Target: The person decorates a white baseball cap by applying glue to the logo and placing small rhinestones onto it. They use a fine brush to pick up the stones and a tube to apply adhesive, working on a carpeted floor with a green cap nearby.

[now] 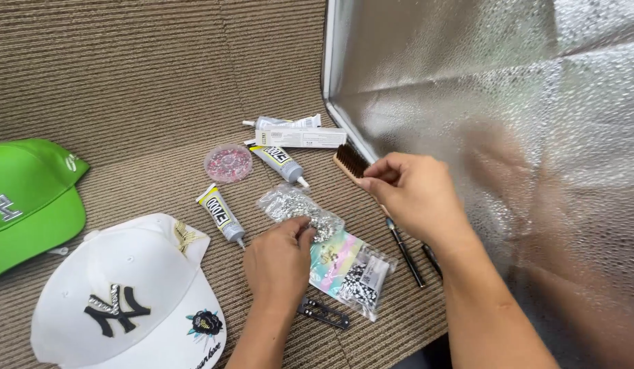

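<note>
My left hand (279, 263) pinches the edge of a clear bag of small silver studs (300, 208) lying on the ribbed brown mat. Just right of it lies a colourful packet of black-and-white beads (351, 268). My right hand (416, 195) grips the handle of a small wooden brush (349, 162), its dark bristles pointing toward the glue tubes. A white cap (129, 297) with a dark stitched emblem sits at the lower left, next to a green cap (30, 198).
Glue tubes (222, 215) (284, 164) and a white box (300, 137) lie behind the bags, beside a round pink bead pot (228, 162). Black pens (406, 247) and black tweezers (324, 313) rest near my wrists. A crinkled silver reflector panel (494, 102) rises on the right.
</note>
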